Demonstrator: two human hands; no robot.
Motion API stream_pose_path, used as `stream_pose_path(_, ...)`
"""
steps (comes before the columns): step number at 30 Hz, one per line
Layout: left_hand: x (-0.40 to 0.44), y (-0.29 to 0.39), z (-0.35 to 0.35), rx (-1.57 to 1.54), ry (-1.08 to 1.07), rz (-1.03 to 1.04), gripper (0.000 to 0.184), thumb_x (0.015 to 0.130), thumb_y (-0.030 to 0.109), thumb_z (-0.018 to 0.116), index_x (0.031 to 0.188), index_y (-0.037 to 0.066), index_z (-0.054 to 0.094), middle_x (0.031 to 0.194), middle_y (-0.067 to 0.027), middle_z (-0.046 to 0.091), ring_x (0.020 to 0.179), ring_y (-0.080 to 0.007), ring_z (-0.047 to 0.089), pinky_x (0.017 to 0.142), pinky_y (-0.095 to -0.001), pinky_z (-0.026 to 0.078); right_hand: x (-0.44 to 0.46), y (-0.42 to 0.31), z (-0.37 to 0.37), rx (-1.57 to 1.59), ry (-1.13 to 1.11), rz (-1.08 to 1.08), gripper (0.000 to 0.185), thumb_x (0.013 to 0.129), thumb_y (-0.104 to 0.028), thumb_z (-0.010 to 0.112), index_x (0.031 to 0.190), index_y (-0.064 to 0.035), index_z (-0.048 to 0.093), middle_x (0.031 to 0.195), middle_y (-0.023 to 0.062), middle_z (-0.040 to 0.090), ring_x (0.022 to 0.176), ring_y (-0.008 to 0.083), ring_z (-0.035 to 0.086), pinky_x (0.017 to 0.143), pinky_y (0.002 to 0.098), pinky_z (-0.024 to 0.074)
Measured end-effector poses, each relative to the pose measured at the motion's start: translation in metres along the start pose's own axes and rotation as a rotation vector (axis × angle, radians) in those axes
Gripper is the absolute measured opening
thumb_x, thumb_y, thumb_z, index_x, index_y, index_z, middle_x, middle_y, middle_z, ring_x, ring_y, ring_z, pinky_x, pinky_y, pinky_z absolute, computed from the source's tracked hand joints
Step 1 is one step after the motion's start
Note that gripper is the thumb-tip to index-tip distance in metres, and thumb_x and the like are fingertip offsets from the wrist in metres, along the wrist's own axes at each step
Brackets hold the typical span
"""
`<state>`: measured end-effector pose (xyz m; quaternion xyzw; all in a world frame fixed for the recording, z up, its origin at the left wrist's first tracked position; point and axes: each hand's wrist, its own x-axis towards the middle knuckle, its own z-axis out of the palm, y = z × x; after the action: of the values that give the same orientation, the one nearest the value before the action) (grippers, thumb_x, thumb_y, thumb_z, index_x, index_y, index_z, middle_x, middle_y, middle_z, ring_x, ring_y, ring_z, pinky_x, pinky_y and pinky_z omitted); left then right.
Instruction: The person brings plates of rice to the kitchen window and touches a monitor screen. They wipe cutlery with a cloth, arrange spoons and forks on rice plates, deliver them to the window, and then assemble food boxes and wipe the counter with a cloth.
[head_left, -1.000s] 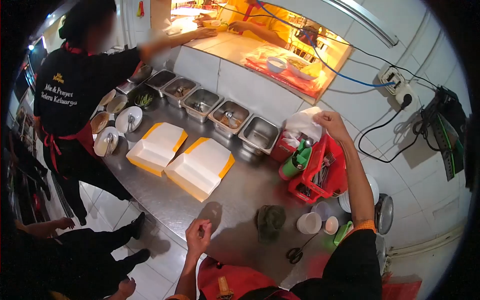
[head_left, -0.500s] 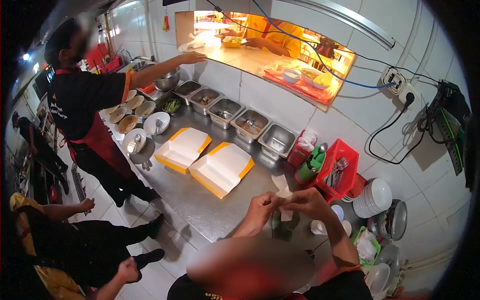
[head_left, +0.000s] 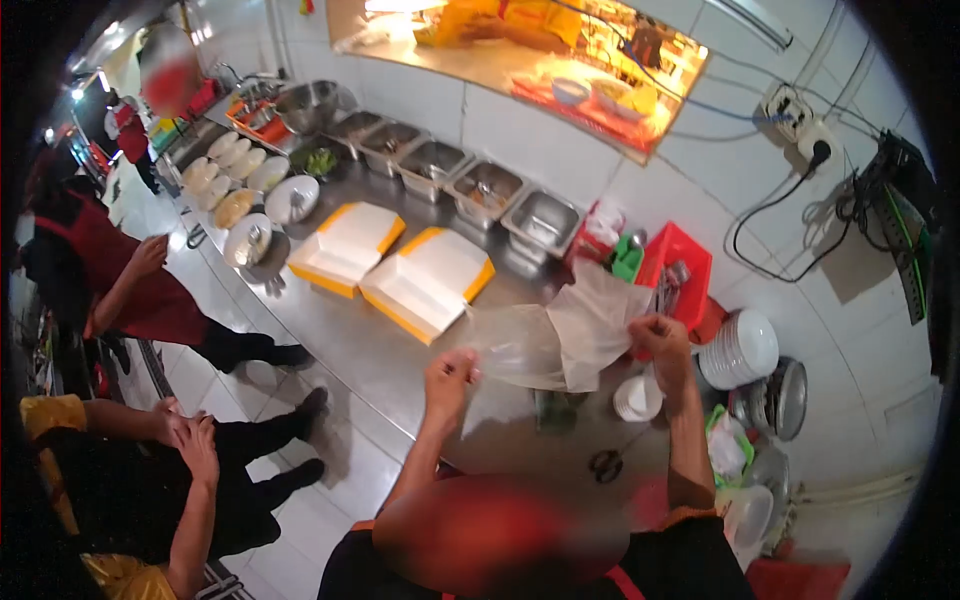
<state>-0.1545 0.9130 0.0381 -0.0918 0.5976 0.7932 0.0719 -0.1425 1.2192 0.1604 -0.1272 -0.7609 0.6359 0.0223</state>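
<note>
A thin translucent plastic bag (head_left: 515, 345) is stretched sideways in the air above the steel counter. My left hand (head_left: 452, 378) pinches its left edge, and my right hand (head_left: 660, 345) has the fingers closed on its right edge. Beyond the bag, two open takeaway boxes, white inside with yellow edges, stand side by side: one box (head_left: 352, 240) at the left and another box (head_left: 428, 280) nearer to my left hand. Below my right hand sits a stack of small white cups (head_left: 638, 398). Dark-handled scissors (head_left: 606, 466) lie on the counter between my forearms.
Several steel pans (head_left: 432, 165) line the wall. A red basket (head_left: 675, 262) with cutlery and a stack of white plates (head_left: 742, 350) stand to the right. Used bowls (head_left: 248, 242) crowd the counter's far left. Two people (head_left: 150, 440) stand left of the counter, below the serving hatch.
My hands have moved apart, spreading the bunched plastic into a wide sheet of bag. The person who reached toward the hatch has drawn back. My view has shifted slightly.
</note>
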Motion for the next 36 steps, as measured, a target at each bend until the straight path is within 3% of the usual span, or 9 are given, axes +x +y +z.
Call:
stream_pose_path(10, 0.008, -0.023, -0.021, -0.074, 0.061, -0.014, 0.015, 0.089, 0.018, 0.059, 0.085, 0.004, 0.063, 0.072, 0.0005, 0.06, 0.061, -0.0058, 0.049, 0.056, -0.0211, 0.04, -0.005, 0.013, -0.016, 0.161, 0.101, -0.018, 0.018, 0.079, -0.017, 0.07, 0.075, -0.0038, 0.06, 0.068, -0.0014, 0.056, 0.061, 0.0063, 0.047, 0.057, 0.0219, 0.0369)
stream_pose_path(19, 0.017, -0.058, -0.054, -0.024, 0.192, -0.025, 0.014, 0.087, 0.017, 0.061, 0.084, 0.004, 0.065, 0.065, 0.0028, 0.055, 0.059, -0.0051, 0.046, 0.053, -0.02, 0.036, -0.014, 0.012, -0.04, 0.25, 0.165, -0.204, 0.013, 0.08, -0.011, 0.065, 0.073, -0.004, 0.057, 0.072, 0.0012, 0.059, 0.065, 0.0082, 0.052, 0.063, 0.0215, 0.0403)
stream_pose_path(22, 0.017, -0.058, -0.059, 0.062, 0.177, -0.06, 0.016, 0.083, 0.017, 0.065, 0.081, 0.002, 0.064, 0.069, -0.0002, 0.057, 0.062, -0.0082, 0.049, 0.056, -0.0219, 0.037, -0.024, 0.006, -0.031, 0.12, 0.151, -0.179, 0.01, 0.079, -0.008, 0.064, 0.073, -0.004, 0.058, 0.072, 0.0015, 0.059, 0.065, 0.009, 0.053, 0.063, 0.0225, 0.0413)
stream_pose_path(24, 0.016, -0.054, -0.051, 1.167, 0.581, 0.79, 0.02, 0.081, 0.016, 0.067, 0.088, -0.002, 0.061, 0.081, -0.0068, 0.06, 0.07, -0.0133, 0.052, 0.062, -0.0268, 0.04, -0.026, 0.007, -0.023, 0.003, 0.151, -0.124, 0.011, 0.075, -0.011, 0.068, 0.072, -0.004, 0.06, 0.068, 0.001, 0.058, 0.063, 0.0087, 0.052, 0.06, 0.0234, 0.041)
stream_pose_path(26, 0.006, -0.027, -0.026, 1.073, 0.538, 0.7, 0.028, 0.079, 0.015, 0.068, 0.099, -0.002, 0.057, 0.094, -0.0124, 0.06, 0.08, -0.0179, 0.054, 0.069, -0.0325, 0.043, -0.031, -0.002, -0.002, -0.186, 0.045, -0.137, 0.018, 0.07, -0.016, 0.075, 0.068, -0.0043, 0.061, 0.064, -0.0007, 0.057, 0.061, 0.0066, 0.049, 0.057, 0.0231, 0.0387)
stream_pose_path(28, -0.012, -0.01, 0.007, 0.388, -0.176, 0.364, 0.03, 0.079, 0.016, 0.068, 0.102, 0.0, 0.057, 0.095, -0.0095, 0.06, 0.08, -0.0161, 0.054, 0.07, -0.0319, 0.044, -0.033, -0.005, 0.034, -0.281, -0.093, -0.168, 0.021, 0.07, -0.017, 0.076, 0.068, -0.0026, 0.061, 0.062, 0.0001, 0.056, 0.06, 0.0057, 0.049, 0.056, 0.0234, 0.0389)
stream_pose_path(30, -0.037, 0.032, 0.053, 0.008, -0.372, 0.063, 0.023, 0.084, 0.01, 0.063, 0.102, -0.003, 0.059, 0.095, -0.0068, 0.06, 0.079, -0.0129, 0.055, 0.073, -0.0238, 0.044, -0.037, -0.005, 0.067, -0.322, -0.19, -0.199, 0.022, 0.071, -0.018, 0.076, 0.069, -0.0015, 0.061, 0.06, 0.0005, 0.056, 0.059, 0.0048, 0.048, 0.054, 0.0227, 0.0386)
stream_pose_path(33, -0.029, 0.018, 0.064, -0.197, -0.391, -0.025, 0.017, 0.085, 0.009, 0.061, 0.098, -0.001, 0.063, 0.088, -0.0031, 0.064, 0.071, -0.0095, 0.054, 0.07, -0.0217, 0.043, -0.041, -0.013, 0.093, -0.325, -0.315, -0.078, 0.023, 0.07, -0.014, 0.077, 0.063, -0.0042, 0.057, 0.061, -0.0043, 0.052, 0.061, 0.0014, 0.046, 0.053, 0.0197, 0.0348)
stream_pose_path(36, -0.021, 0.021, 0.044, -0.138, -0.372, -0.063, 0.017, 0.086, 0.009, 0.059, 0.101, 0.002, 0.064, 0.087, -0.0023, 0.065, 0.071, -0.008, 0.054, 0.069, -0.0221, 0.043, -0.032, 0.009, 0.075, -0.214, -0.331, -0.087, 0.023, 0.071, -0.012, 0.076, 0.064, -0.0055, 0.055, 0.064, -0.0043, 0.053, 0.063, 0.0016, 0.047, 0.055, 0.0194, 0.0355)
